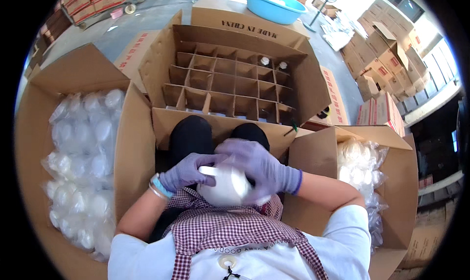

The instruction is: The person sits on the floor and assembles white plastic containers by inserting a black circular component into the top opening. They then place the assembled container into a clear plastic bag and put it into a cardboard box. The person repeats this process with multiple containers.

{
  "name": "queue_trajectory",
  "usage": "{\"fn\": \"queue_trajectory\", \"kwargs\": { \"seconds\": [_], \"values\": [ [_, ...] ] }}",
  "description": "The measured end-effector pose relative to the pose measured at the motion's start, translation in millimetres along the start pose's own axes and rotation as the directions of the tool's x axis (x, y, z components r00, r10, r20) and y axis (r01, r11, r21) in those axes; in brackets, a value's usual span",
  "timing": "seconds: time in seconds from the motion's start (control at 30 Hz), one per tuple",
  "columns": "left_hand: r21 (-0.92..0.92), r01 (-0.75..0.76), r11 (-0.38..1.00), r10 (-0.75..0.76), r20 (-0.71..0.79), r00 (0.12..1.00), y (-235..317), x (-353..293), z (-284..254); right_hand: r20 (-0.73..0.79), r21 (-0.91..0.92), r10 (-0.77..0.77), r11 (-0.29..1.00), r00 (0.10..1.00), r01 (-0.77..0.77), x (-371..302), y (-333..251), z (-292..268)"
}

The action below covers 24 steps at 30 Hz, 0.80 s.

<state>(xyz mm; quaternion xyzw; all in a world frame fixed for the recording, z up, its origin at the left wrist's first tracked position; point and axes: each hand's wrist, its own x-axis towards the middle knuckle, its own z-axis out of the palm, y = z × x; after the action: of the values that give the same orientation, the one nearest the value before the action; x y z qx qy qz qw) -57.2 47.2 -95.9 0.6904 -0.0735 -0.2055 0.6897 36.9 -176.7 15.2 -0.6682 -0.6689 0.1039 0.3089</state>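
A white handled pot (223, 188), smooth and rounded, is in front of my lap against the checked apron (220, 228). My left hand (192, 171), in a purple glove, is closed around the pot's loop handle. My right hand (264, 170), gloved the same way, lies over the pot's top and far right side. Its fingers are smeared by motion, so their grip is unclear, and they hide part of the pot. Beyond my knees stands a carton with cardboard dividers (225, 81). White knobbed tops (265, 61) show in two of its back right cells.
An open carton (122, 182) on my left holds several rows of plastic-wrapped white pieces (83, 167). Another carton (313, 174) on my right holds similar wrapped pieces (360, 172). A blue basin (275, 4) sits behind the divided carton. Stacked cartons (387, 49) stand at far right.
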Motion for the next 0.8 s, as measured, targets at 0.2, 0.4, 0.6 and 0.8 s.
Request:
{"fn": "queue_trajectory", "kwargs": {
  "seconds": [0.2,0.4,0.6,0.8],
  "values": [
    [0.225,0.055,0.973,0.036,-0.379,0.925,-0.8,-1.9,75.9,-0.096,0.354,0.774,0.614,0.626,-0.705,-48.1,86.0,40.0],
    [-0.143,-0.092,0.985,0.049,-0.278,0.959,3.3,-9.4,19.2,-0.554,-0.419,0.722,0.187,0.413,-0.888,-58.5,185.2,-38.3],
    [-0.354,-0.076,0.932,0.017,-0.166,0.986,5.1,5.5,8.0,-0.263,-0.606,0.965,-0.182,-0.02,-0.775,-153.4,309.8,-33.7],
    [-0.341,-0.039,0.939,0.063,0.061,0.996,4.5,26.0,-15.6,-0.144,-0.503,0.948,0.177,0.284,-0.846,-139.9,268.6,-94.4]
  ]
}}
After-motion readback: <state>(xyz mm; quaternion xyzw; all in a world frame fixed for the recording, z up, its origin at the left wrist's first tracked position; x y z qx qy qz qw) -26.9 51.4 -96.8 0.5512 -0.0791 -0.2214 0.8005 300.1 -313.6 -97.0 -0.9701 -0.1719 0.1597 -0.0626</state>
